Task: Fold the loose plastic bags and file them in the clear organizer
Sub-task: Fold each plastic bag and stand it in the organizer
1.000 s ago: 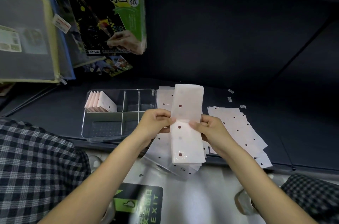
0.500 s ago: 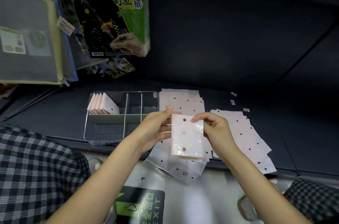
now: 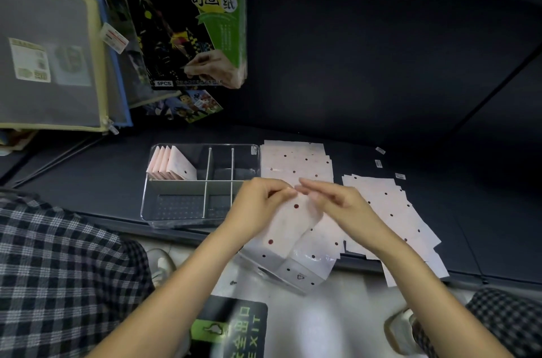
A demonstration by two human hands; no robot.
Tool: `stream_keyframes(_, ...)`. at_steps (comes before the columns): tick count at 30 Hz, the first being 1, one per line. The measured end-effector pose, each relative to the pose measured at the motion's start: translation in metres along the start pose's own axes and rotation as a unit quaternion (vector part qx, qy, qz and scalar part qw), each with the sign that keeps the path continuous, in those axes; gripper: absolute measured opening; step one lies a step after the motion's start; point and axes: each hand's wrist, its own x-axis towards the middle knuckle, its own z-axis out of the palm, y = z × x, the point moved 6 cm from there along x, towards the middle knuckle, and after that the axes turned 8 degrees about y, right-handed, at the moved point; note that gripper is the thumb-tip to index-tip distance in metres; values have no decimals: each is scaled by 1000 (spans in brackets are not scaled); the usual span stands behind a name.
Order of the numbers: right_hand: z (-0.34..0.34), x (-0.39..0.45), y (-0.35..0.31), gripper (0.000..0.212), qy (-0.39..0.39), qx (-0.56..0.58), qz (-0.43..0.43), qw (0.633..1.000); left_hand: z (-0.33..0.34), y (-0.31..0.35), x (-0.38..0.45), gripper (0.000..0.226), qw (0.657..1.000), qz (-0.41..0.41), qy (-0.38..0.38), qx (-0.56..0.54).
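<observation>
Nearest the camera: black-and-white checked trouser legs (image 3: 58, 269) at both lower corners, and a green-and-black EXIT floor sign (image 3: 231, 331) on the pale floor (image 3: 337, 322) between the forearms.

Grip: left hand (image 3: 258, 208) pinches the top edge of a folded pale pink plastic bag with dark red dots (image 3: 289, 225), fingers curled on it. Right hand (image 3: 337, 205) has fingers mostly extended, tips meeting the same top edge; motion blur, so cannot tell whether it grasps. The bag hangs tilted below the grip, above the front edge of the dark shelf (image 3: 381, 93).

Just under the grip: a loose clear dotted bag (image 3: 305, 272) overhanging the shelf edge. Right of the grip: a spread pile of flat pink dotted bags (image 3: 393, 211). Beyond the grip: a second flat stack (image 3: 296, 161).

Left of the grip: clear plastic divided organizer (image 3: 176, 219), with folded pink bags (image 3: 173, 165) standing in its far-left compartment.

Farthest, up left: a green-and-black scratch-paper pack (image 3: 187, 20) and a grey mesh zip pouch with yellow trim (image 3: 50, 49).
</observation>
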Motion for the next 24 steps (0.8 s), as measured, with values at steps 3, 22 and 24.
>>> stream_keyframes(3, 14, -2, 5, 29, -84, -151, -9, 985, 5, 11, -2, 17, 994, 80, -57, 46)
stream_keyframes(22, 40, 45, 3, 24, 91, 81, 102, 987, -46, -83, 10, 12, 920, -247, 8, -306)
stream_keyframes(24, 59, 58, 5, 18, 81, 81, 121, 986, -66, -97, 19, 8, 925, -240, 78, -285)
